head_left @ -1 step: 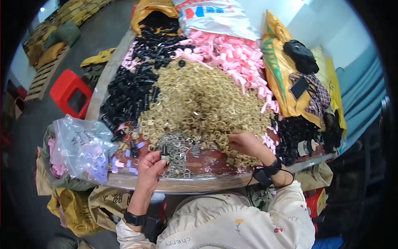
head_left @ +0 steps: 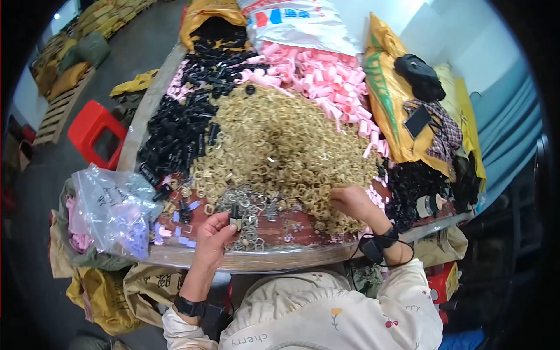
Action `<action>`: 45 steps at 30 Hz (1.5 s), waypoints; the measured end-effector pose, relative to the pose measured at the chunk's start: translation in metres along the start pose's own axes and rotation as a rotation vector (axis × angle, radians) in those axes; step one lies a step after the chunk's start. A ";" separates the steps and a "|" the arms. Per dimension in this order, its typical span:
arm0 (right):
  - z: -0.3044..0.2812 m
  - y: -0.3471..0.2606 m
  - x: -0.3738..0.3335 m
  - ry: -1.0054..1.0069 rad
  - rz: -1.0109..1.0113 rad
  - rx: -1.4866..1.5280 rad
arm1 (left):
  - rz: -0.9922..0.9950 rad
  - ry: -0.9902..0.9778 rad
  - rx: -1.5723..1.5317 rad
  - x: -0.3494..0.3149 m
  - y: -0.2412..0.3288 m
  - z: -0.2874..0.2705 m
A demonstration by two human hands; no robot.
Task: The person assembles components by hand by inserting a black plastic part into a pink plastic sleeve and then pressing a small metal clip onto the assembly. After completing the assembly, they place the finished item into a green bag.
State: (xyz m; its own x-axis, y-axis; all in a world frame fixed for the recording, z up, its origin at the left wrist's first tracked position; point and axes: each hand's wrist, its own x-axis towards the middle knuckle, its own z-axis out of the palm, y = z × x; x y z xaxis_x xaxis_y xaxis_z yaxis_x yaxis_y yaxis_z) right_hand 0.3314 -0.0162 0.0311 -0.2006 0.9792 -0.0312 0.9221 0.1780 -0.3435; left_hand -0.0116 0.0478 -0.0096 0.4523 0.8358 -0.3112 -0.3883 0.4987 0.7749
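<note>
My left hand (head_left: 214,233) is at the near edge of the table, thumb and fingers pinched on a small black-and-beige plastic part (head_left: 235,223) that stands upright. Just beyond and beside it lies a small heap of silvery metal clips (head_left: 254,224). My right hand (head_left: 353,204) is at the near right side of a large pile of beige plastic rings (head_left: 280,140). Its fingers are bent together against the rings, and whatever they hold is hidden.
Black plastic parts (head_left: 169,128) cover the table's left side; pink tubes (head_left: 326,79) lie at the back beneath a white sack (head_left: 297,29). A yellow sack (head_left: 388,99) carries a phone (head_left: 417,121). A clear plastic bag (head_left: 116,198) sits at the left corner, near a red stool (head_left: 96,125).
My right hand has shifted slightly to the right along the beige pile. My left hand keeps its pinch on the black-and-beige part, nearly still. The whole view has shifted a little.
</note>
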 end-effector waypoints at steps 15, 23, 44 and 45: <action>0.017 0.094 -0.110 0.253 0.389 -0.016 | -0.259 -0.188 0.130 0.034 -0.047 0.118; 0.025 0.108 -0.114 0.392 0.275 0.207 | -0.344 -0.238 0.144 0.050 -0.052 0.146; -0.023 0.011 -0.040 0.409 -0.456 0.205 | -0.495 -0.419 -0.099 0.045 -0.037 0.152; -0.022 0.007 -0.035 0.405 -0.465 0.208 | -0.483 -0.438 -0.097 0.044 -0.035 0.151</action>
State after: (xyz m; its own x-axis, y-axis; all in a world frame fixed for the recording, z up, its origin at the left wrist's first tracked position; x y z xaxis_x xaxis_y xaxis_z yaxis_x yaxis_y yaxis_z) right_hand 0.3525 -0.0467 0.0502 -0.3850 0.7711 0.5072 0.6777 0.6092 -0.4118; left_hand 0.1436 0.0325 0.0324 0.8708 0.3522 -0.3430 -0.1210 0.8298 0.5447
